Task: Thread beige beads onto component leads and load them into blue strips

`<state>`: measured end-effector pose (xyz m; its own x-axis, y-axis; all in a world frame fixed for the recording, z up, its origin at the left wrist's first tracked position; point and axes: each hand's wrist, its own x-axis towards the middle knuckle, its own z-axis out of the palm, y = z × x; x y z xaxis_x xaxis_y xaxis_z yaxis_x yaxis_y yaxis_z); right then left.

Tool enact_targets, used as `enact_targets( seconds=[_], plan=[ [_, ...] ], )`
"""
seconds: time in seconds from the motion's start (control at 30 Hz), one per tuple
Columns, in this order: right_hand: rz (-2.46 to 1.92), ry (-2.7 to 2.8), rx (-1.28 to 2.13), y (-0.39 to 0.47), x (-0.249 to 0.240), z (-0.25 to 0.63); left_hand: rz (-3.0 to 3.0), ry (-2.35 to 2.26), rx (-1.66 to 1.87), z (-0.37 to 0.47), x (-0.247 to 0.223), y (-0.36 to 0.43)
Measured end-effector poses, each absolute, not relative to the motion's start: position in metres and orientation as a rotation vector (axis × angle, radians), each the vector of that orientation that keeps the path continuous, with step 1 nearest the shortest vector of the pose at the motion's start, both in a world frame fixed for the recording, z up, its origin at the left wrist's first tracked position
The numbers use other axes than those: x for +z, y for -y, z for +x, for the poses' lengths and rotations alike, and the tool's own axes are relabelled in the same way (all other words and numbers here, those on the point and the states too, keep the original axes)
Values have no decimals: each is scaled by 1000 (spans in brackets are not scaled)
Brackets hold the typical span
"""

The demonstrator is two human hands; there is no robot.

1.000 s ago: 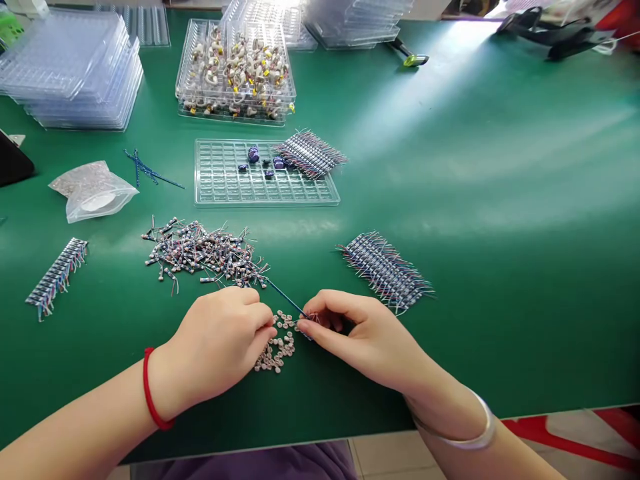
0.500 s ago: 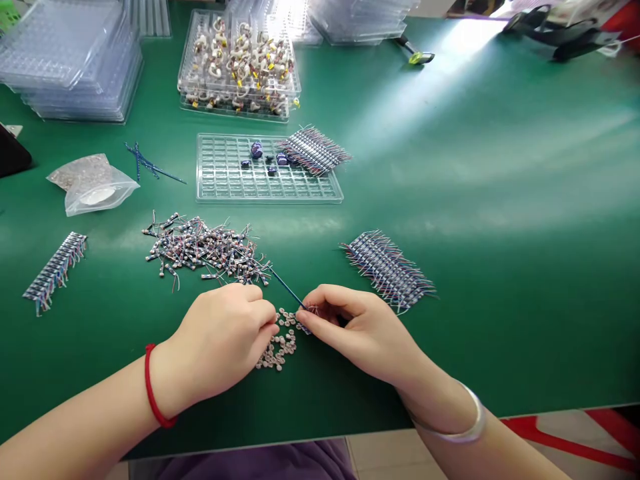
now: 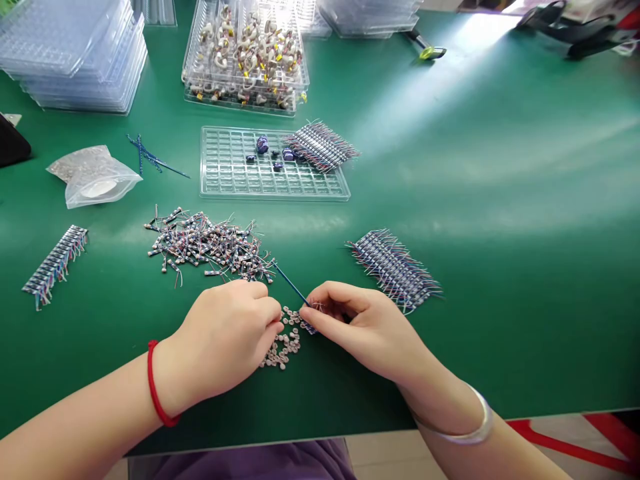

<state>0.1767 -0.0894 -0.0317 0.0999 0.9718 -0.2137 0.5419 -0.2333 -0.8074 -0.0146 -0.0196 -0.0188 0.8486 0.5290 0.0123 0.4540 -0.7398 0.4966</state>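
My left hand [image 3: 225, 337] is closed in a pinch beside a cluster of small round pale pieces [image 3: 284, 348]; what its fingertips hold, if anything, is hidden. Between the thumb and fingers of my right hand [image 3: 355, 323] is a thin dark blue stick [image 3: 291, 283], slanting up and left toward a pile of small wired parts [image 3: 210, 245]. Under the right fingertips some fine wires and a bit of a blue-and-white part [image 3: 310, 329] show, mostly covered. A strip of wired parts [image 3: 395, 270] lies just beyond my right hand.
Another strip [image 3: 55, 267] lies far left, near a plastic bag [image 3: 95, 177] and blue sticks [image 3: 150, 159]. A clear grid tray [image 3: 240, 190] bears dark pieces and a wired bundle [image 3: 323, 147]. Behind are a filled tray [image 3: 245, 103], stacked trays [image 3: 85, 80] and a cutter [image 3: 425, 48].
The whole view has shifted slightly, with the far items a little higher and to the right. Both hands keep nearly the same pose, and the blue stick is still in my right hand.
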Motion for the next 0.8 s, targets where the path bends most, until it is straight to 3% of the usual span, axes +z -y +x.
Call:
enact_targets(
  seconds=[0.8],
  plan=[
    [-1843,1477,1032,90,-31,177,2549,-720,214,-13,-18,19]
  ],
)
